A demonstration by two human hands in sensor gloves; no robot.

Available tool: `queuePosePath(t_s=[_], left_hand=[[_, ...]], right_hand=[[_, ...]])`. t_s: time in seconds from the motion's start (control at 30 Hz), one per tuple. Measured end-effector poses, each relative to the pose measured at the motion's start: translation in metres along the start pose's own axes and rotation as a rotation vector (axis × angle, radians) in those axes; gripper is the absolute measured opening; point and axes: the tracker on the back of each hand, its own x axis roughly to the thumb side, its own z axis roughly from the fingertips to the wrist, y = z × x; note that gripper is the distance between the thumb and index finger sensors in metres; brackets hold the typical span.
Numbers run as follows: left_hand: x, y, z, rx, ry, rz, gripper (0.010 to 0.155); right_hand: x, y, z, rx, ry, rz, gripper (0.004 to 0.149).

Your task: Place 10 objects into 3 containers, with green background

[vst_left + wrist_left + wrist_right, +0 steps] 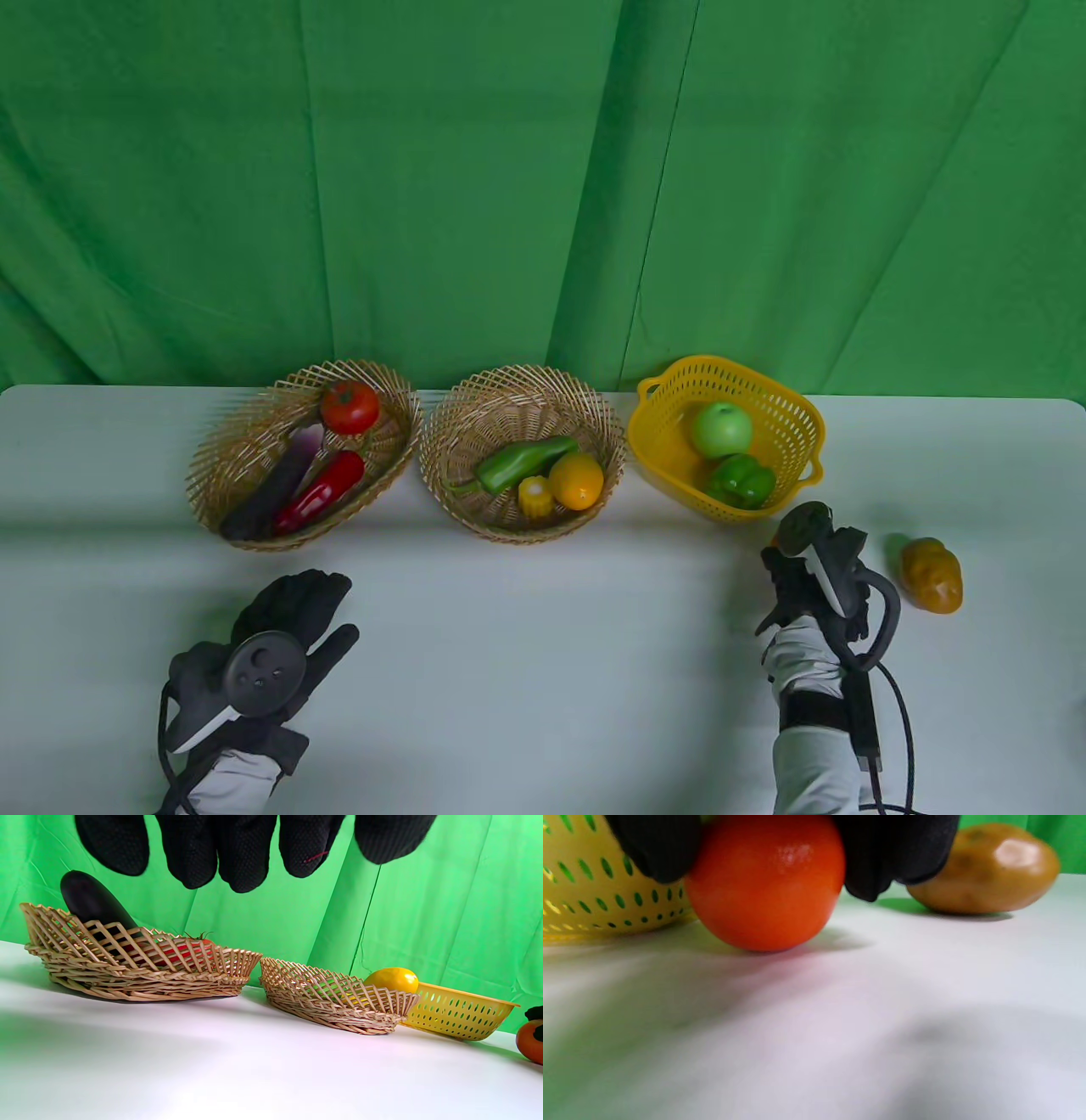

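Observation:
My right hand [796, 553] is on the table just in front of the yellow plastic basket [657, 424]. In the right wrist view its fingers [895, 853] grip an orange fruit [765, 887] that touches the table, with the basket wall [585, 891] right behind it. In the table view the hand hides the fruit. A brown potato [932, 575] lies to the right of that hand and also shows in the right wrist view [984, 870]. My left hand [335, 607] is open and empty at the front left, its fingers [242, 853] spread.
The left wicker basket [212, 450] holds a tomato [349, 406], an eggplant [276, 484] and a red pepper [322, 491]. The middle wicker basket [441, 424] holds a long green pepper [522, 463], corn [536, 497] and a lemon [577, 480]. The yellow basket holds a green apple [721, 428] and a green bell pepper [741, 480].

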Motion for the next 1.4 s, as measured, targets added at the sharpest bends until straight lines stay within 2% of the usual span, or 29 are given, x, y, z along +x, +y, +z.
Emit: queuePosePath(t_s=[0.4, 0.73, 0.9, 1.2, 1.4], left_hand=[[0.000, 0.000, 0.000, 0.010, -0.010, 0.006, 0.064], [0.000, -0.001, 0.000, 0.011, -0.016, 0.004, 0.064], [0.000, -0.001, 0.000, 0.014, -0.017, 0.006, 0.064], [0.001, -0.002, 0.000, 0.011, -0.017, 0.002, 0.064], [0.000, -0.002, 0.001, 0.008, -0.007, 0.001, 0.064]], right_hand=[[-0.003, -0.027, 0.012, -0.019, 0.003, 0.017, 0.085], [0.005, -0.063, 0.028, -0.113, -0.046, 0.028, 0.085], [0.019, -0.076, 0.034, -0.159, -0.083, 0.019, 0.085], [0.053, -0.080, 0.036, -0.246, -0.152, -0.012, 0.085], [0.082, -0.074, 0.034, -0.238, -0.192, -0.019, 0.085]])
